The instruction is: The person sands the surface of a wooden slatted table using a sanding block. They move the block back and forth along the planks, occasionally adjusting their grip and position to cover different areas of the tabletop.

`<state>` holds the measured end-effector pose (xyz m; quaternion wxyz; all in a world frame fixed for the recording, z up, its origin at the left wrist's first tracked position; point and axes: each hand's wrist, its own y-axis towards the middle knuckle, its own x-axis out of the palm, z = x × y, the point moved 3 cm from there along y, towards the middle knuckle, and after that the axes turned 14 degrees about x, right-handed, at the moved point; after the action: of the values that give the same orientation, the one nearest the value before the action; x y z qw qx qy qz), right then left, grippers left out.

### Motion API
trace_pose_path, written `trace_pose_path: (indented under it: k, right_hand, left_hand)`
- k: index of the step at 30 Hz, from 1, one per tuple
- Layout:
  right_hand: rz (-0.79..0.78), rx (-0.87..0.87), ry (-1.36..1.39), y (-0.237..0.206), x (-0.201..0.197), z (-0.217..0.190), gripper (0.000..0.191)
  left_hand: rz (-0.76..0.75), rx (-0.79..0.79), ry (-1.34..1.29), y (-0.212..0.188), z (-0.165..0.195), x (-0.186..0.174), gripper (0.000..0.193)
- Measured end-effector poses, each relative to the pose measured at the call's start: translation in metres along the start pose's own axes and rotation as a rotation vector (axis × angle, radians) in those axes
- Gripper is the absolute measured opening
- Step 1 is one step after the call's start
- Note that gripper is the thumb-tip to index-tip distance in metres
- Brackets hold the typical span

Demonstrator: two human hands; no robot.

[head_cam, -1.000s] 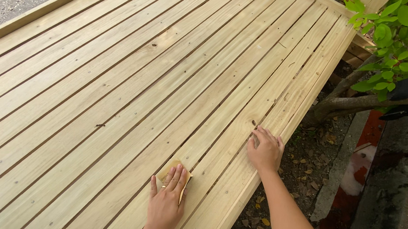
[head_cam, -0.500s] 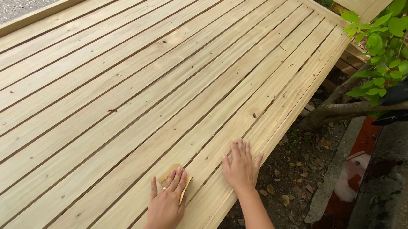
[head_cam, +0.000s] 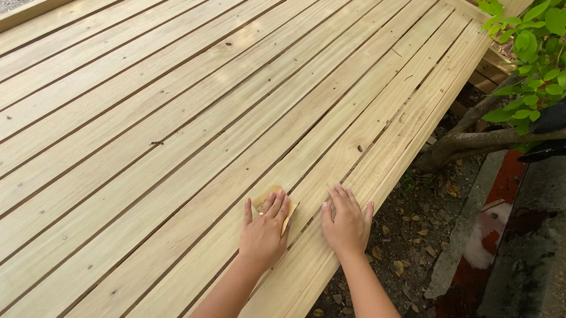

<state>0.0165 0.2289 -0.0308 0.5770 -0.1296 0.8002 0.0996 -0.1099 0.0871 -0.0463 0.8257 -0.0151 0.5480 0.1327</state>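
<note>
Right now your left hand (head_cam: 263,235) lies flat, fingers together, pressing a small tan sanding pad (head_cam: 269,198) against the wood, low and just right of centre in the frame. Your right hand (head_cam: 346,224) rests just beside it, fingers spread, palm down, holding nothing. That pad looks thin, light and bendable, so it should handle best pinned under the fingers, not pinched at an edge. Beneath both hands runs a pale slatted wooden deck (head_cam: 166,103), dry and grainy, with narrow gaps between boards. At right you see bare soil with fallen leaves (head_cam: 411,236), a tree trunk (head_cam: 493,138) and green foliage (head_cam: 541,45).
</note>
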Motion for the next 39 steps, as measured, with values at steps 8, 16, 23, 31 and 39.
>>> trace_pose_path:
  k: [8, 16, 23, 31, 39]
  right_hand:
    - [-0.020, 0.058, 0.015, 0.001, -0.004, -0.002, 0.044]
    - [-0.001, 0.070, 0.026, -0.003, -0.007, 0.000, 0.041]
    - [-0.022, 0.087, -0.003, 0.000, -0.002, 0.000, 0.041]
    - [-0.022, 0.080, 0.038, -0.003, -0.005, 0.000, 0.042]
    - [-0.011, 0.080, 0.035, -0.004, -0.004, 0.000, 0.040]
  left_hand:
    - [-0.020, -0.058, 0.012, -0.055, 0.003, 0.000, 0.058]
    - [0.070, -0.023, 0.071, 0.047, -0.012, 0.009, 0.056]
    - [0.354, -0.034, 0.404, -0.128, -0.026, 0.007, 0.057]
    - [0.008, -0.043, 0.039, 0.024, -0.038, -0.007, 0.055]
    - [-0.113, -0.199, 0.007, -0.105, -0.005, -0.013, 0.061]
